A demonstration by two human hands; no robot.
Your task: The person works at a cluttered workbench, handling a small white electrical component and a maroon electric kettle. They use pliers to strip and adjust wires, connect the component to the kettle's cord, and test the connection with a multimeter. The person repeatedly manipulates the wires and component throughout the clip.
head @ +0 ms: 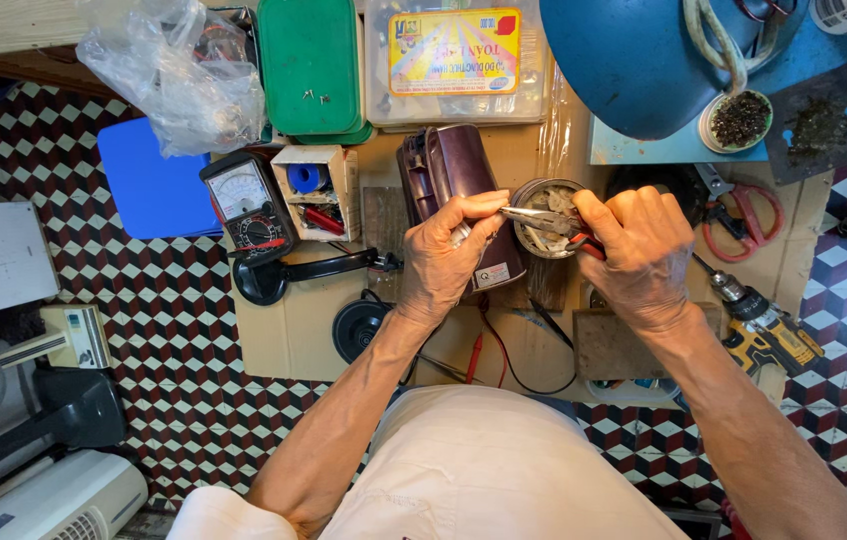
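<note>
A: Left hand (444, 255) pinching a small silvery part (462, 236), too tiny to identify, over the dark maroon plastic appliance housing (459, 185). Right hand (639, 250) clenched on red-handled metal needle-nose pliers (542, 220), tips at that part!

B: Crowded around them: round open metal tin (544, 215) beneath, black analog multimeter (247, 203) left, red-handled scissors (744, 220) and yellow cordless drill (769, 330) right.

A: Drill's partly behind the forearm. Cardboard-covered worktable (289, 340), checkered tile floor (174, 330).
</note>
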